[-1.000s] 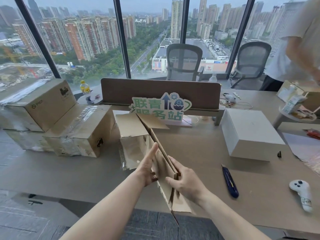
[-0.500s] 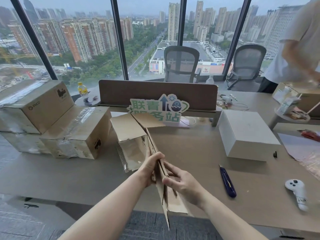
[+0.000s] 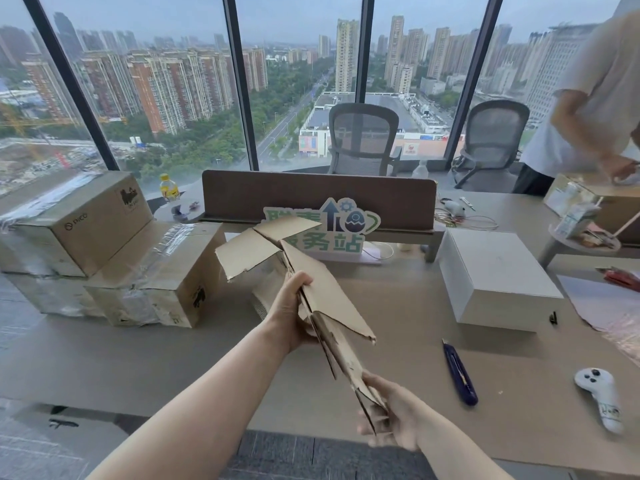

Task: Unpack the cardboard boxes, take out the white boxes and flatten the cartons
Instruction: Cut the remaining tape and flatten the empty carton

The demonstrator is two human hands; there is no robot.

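Spanning left hand [image 3: 289, 313] to right hand [image 3: 388, 415]: flattened carton [image 3: 325, 299].

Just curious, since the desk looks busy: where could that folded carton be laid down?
The widest bare stretch is the near-left desk, in front of the taped cardboard boxes. A smaller patch lies between the flattened carton and white box. The right side is crowded: utility knife, controller, papers.

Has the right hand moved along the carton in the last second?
Yes. The right hand has slid down the flattened carton toward the table near edge, away from the green sign; it now grips the carton's lower end.
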